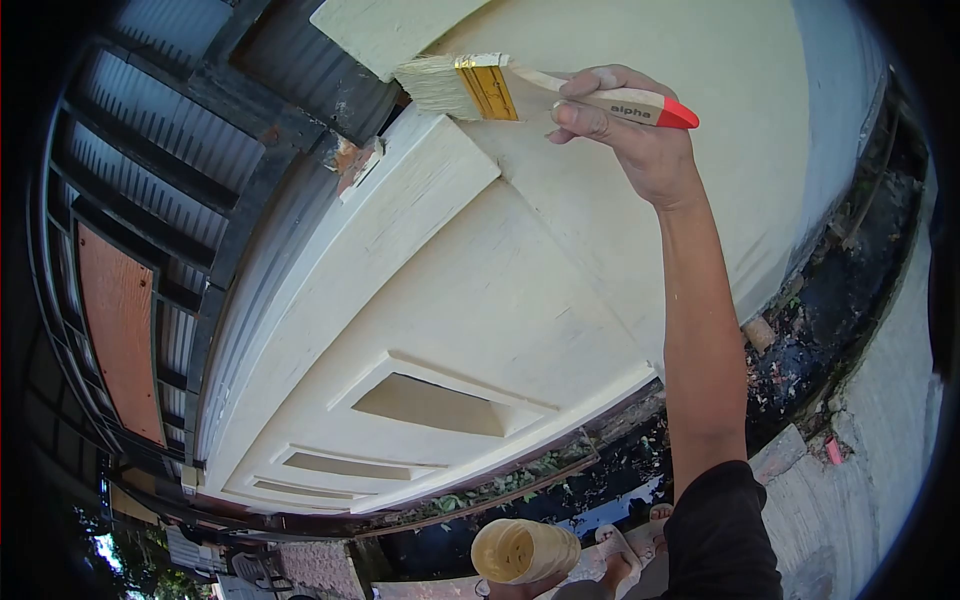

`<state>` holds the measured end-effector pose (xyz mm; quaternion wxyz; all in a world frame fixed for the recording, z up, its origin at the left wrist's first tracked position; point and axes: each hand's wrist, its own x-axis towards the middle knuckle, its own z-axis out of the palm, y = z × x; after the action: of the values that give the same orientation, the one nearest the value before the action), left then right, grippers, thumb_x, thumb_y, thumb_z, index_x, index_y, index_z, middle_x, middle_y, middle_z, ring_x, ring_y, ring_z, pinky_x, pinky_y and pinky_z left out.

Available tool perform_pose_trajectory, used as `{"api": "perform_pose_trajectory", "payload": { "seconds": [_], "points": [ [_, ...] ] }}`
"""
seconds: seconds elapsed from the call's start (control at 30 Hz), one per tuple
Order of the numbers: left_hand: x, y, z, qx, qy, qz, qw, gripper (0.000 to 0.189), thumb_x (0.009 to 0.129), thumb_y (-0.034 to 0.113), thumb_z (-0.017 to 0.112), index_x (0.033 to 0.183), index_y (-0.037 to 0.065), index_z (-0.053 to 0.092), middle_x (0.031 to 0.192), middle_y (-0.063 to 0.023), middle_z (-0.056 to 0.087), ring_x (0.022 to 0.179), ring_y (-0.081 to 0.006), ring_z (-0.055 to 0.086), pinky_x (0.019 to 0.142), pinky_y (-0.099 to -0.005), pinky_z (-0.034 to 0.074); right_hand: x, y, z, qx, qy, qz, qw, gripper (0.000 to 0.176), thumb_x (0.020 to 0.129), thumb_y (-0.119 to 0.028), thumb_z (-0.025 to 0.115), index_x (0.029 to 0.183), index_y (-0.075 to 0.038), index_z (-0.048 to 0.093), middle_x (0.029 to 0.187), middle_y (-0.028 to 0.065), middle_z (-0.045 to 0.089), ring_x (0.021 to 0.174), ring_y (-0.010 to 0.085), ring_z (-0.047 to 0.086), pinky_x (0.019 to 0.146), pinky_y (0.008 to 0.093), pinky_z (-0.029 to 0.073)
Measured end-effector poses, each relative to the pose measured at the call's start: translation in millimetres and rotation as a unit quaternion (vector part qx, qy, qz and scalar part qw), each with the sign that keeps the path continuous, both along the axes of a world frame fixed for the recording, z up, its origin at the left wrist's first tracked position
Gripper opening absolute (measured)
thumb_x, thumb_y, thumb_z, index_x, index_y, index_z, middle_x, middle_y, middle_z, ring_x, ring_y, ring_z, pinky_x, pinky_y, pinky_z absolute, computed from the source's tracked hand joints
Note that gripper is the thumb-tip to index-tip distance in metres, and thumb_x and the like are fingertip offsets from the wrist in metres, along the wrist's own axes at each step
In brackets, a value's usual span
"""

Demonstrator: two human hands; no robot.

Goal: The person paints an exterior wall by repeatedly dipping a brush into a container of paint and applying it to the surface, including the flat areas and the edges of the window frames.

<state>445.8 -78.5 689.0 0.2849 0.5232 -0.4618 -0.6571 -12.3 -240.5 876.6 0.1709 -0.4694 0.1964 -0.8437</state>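
My right hand (625, 130) is closed around the wooden handle of a wide paintbrush (590, 95), which has a red tip and the word "alpha". Its yellow ferrule points left. The pale, paint-coated bristles (435, 88) lie at the cream wall (600, 230), near the gap between two raised ledges. Low in the view, my left hand (535, 588) holds a cream paint-smeared tub (520, 550) with some paint inside. Most of that hand is hidden by the tub and the frame edge.
A raised ledge (350, 230) runs along the wall above recessed openings (430, 403). Dark metal framing (215, 200) and an orange-brown panel (120, 330) are at left. Below the wall runs a ditch with dark water (640, 440), beside a concrete path (840, 510). Sandalled feet (615, 550) stand near it.
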Motion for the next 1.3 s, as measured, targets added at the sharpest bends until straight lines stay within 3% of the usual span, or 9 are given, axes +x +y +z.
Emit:
{"api": "perform_pose_trajectory", "payload": {
  "seconds": [0.43, 0.63, 0.77, 0.83, 0.97, 1.1, 1.17, 1.23, 1.3],
  "points": [
    [1.8, 8.1, -6.5, 0.109, 0.093, 0.078, 0.987, 0.07, 0.081, 0.042, 0.064, 0.139, 0.01, 0.042, 0.14, -0.0112, 0.046, 0.127, -0.0292, 0.046, 0.106, -0.0461, 0.039, -4.1, 16.0, -20.2, 0.016, -0.032, -0.054, 0.998, 0.02, 0.076, -0.006, 0.079, 0.091, 0.002, 0.069, 0.091, 0.0111, 0.066, 0.076, 0.0205, 0.068, 0.067, 0.0312, 0.06],
    [13.6, 18.5, -18.9, 0.165, 0.115, 0.118, 0.972, 0.071, 0.082, 0.046, 0.06, 0.141, 0.01, 0.04, 0.142, -0.0117, 0.044, 0.129, -0.0307, 0.044, 0.107, -0.0477, 0.037, 37.2, -2.5, -72.9, 0.006, -0.163, -0.012, 0.986, 0.021, 0.08, -0.007, 0.076, 0.095, 0.003, 0.066, 0.09, 0.012, 0.066, 0.077, 0.0207, 0.067, 0.067, 0.0325, 0.061],
    [23.8, 10.9, -34.7, 0.189, 0.133, 0.145, 0.962, 0.072, 0.084, 0.048, 0.057, 0.142, 0.01, 0.039, 0.144, -0.0121, 0.042, 0.13, -0.0317, 0.042, 0.108, -0.0487, 0.037, 52.4, 6.7, -98.4, -0.018, -0.202, -0.059, 0.977, 0.021, 0.083, -0.007, 0.074, 0.095, 0.005, 0.063, 0.099, 0.0183, 0.065, 0.081, 0.0226, 0.068, 0.069, 0.034, 0.062],
    [28.5, 7.2, -43.6, 0.201, 0.144, 0.159, 0.956, 0.072, 0.084, 0.049, 0.056, 0.143, 0.011, 0.038, 0.144, -0.0122, 0.041, 0.131, -0.0322, 0.042, 0.108, -0.0493, 0.036, 75.6, -3.4, -88.1, -0.108, -0.271, -0.118, 0.949, 0.023, 0.084, -0.008, 0.073, 0.097, 0.006, 0.061, 0.104, 0.0212, 0.064, 0.083, 0.0229, 0.068, 0.07, 0.0344, 0.062],
    [38.6, -3.6, -63.7, 0.227, 0.169, 0.179, 0.942, 0.073, 0.086, 0.052, 0.053, 0.144, 0.011, 0.037, 0.146, -0.0126, 0.04, 0.132, -0.0331, 0.04, 0.108, -0.0503, 0.035, 136.5, -31.8, -113.3, -0.069, -0.316, -0.103, 0.941, 0.019, 0.09, -0.005, 0.067, 0.102, 0.003, 0.056, 0.107, 0.0208, 0.061, 0.088, 0.0232, 0.068, 0.071, 0.035, 0.062],
    [65.9, -9.3, -74.9, 0.253, 0.189, 0.209, 0.926, 0.074, 0.087, 0.055, 0.05, 0.145, 0.011, 0.036, 0.148, -0.0129, 0.038, 0.134, -0.0341, 0.039, 0.109, -0.0514, 0.035, 168.7, -32.6, -129.4, -0.097, -0.316, -0.165, 0.929, 0.018, 0.091, -0.003, 0.064, 0.104, 0.002, 0.052, 0.106, 0.0191, 0.06, 0.087, 0.0232, 0.067, 0.071, 0.0357, 0.062],
    [80.2, -10.3, -78.3, 0.269, 0.203, 0.221, 0.915, 0.074, 0.087, 0.056, 0.049, 0.146, 0.011, 0.035, 0.148, -0.0131, 0.037, 0.134, -0.0346, 0.038, 0.109, -0.0519, 0.034, 182.8, -37.0, -129.8, -0.119, -0.257, -0.258, 0.924, 0.023, 0.092, -0.007, 0.061, 0.107, 0.0, 0.045, 0.113, 0.0247, 0.056, 0.092, 0.0305, 0.068, 0.067, 0.0389, 0.064],
    [93.3, -10.1, -79.2, 0.287, 0.219, 0.23, 0.904, 0.075, 0.088, 0.057, 0.048, 0.146, 0.012, 0.035, 0.149, -0.0133, 0.036, 0.135, -0.0351, 0.037, 0.109, -0.0524, 0.034, 199.0, -37.7, -127.2, -0.123, -0.249, -0.251, 0.927, 0.023, 0.092, -0.008, 0.061, 0.107, 0.0, 0.046, 0.112, 0.0227, 0.056, 0.09, 0.0291, 0.069, 0.065, 0.0374, 0.064],
    [103.9, -9.0, -80.8, 0.308, 0.234, 0.236, 0.891, 0.075, 0.089, 0.058, 0.046, 0.147, 0.012, 0.034, 0.15, -0.0135, 0.036, 0.136, -0.0356, 0.036, 0.11, -0.053, 0.033, 206.2, -31.0, -123.8, -0.107, -0.302, -0.102, 0.942, 0.02, 0.091, -0.005, 0.064, 0.105, 0.002, 0.051, 0.104, 0.0179, 0.059, 0.083, 0.0229, 0.068, 0.068, 0.034, 0.062]
  ]
}}
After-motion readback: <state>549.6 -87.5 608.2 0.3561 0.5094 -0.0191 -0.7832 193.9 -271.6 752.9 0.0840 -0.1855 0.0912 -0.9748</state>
